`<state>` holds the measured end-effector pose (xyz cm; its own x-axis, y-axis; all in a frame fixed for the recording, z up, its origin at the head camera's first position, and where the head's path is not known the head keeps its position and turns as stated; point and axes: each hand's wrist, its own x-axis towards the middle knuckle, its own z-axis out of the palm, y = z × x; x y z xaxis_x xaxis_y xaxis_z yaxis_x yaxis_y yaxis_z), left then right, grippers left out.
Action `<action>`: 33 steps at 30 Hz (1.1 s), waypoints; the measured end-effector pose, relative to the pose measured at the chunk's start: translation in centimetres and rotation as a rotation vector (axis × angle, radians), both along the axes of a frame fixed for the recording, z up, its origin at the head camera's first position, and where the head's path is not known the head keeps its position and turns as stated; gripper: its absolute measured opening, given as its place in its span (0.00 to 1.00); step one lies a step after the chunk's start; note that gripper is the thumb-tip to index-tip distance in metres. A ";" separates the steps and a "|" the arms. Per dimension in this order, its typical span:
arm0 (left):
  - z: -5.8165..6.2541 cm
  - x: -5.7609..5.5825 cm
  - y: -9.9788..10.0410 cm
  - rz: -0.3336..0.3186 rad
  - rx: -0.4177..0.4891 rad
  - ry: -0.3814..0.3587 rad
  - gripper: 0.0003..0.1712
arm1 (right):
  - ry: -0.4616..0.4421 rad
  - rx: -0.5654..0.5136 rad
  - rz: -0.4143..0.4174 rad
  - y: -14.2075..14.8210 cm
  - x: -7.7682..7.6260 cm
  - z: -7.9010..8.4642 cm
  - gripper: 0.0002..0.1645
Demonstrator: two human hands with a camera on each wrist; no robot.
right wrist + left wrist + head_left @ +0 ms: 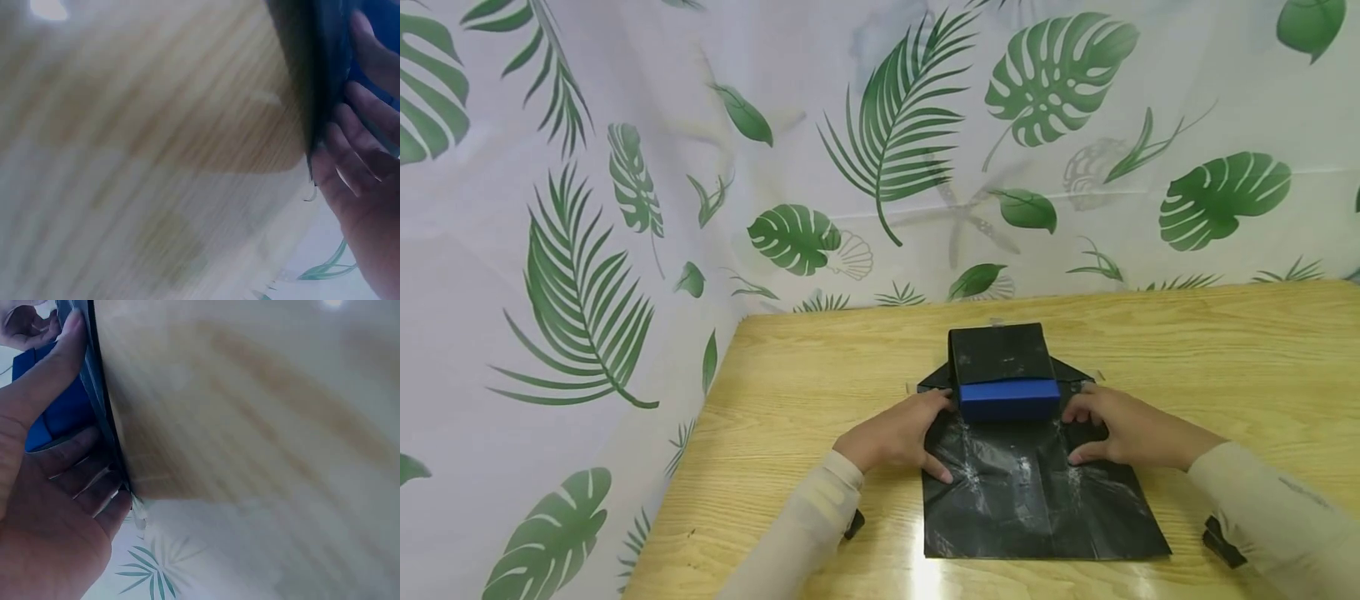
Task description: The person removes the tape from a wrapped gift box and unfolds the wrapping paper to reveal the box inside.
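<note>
A blue box [1009, 402] lies on a creased black sheet [1000, 508], with a black flap [1002, 354] of the sheet folded over its top. My left hand [901, 433] rests at the left side of the sheet, fingers by the box's left side and thumb on the sheet below. On the opposite side, my right hand [1116, 429] touches the sheet with fingertips close to the box and thumb lower down. The left wrist view shows the left thumb [62, 353] along the dark sheet edge. Fingers of the right hand [369, 150] lie against the sheet in the right wrist view.
The sheet lies on a wood-grain table [790, 367]. Small pieces of tape [912, 388] stick out at the sheet's upper corners. A white curtain [685, 208] with green leaf prints hangs behind and on the left. Dark straps [1223, 542] show under the wrists.
</note>
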<state>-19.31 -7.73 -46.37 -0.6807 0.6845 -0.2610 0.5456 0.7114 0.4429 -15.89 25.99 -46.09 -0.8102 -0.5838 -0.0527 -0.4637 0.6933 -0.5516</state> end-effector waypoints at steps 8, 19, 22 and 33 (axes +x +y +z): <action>0.5 -0.5 0.3 -0.002 -0.043 0.025 0.66 | 0.105 0.065 -0.089 -0.2 -1.0 -0.6 0.42; 0.5 -0.7 0.2 0.020 -0.109 0.028 0.73 | 0.061 0.037 -0.101 0.1 -1.2 -0.9 0.48; 0.5 -0.5 0.0 0.009 -0.133 0.033 0.73 | 0.080 0.067 -0.085 0.2 -1.0 -0.9 0.50; 1.3 -2.6 1.0 0.049 -0.171 0.150 0.60 | 0.157 0.091 -0.086 -0.1 -2.8 0.1 0.56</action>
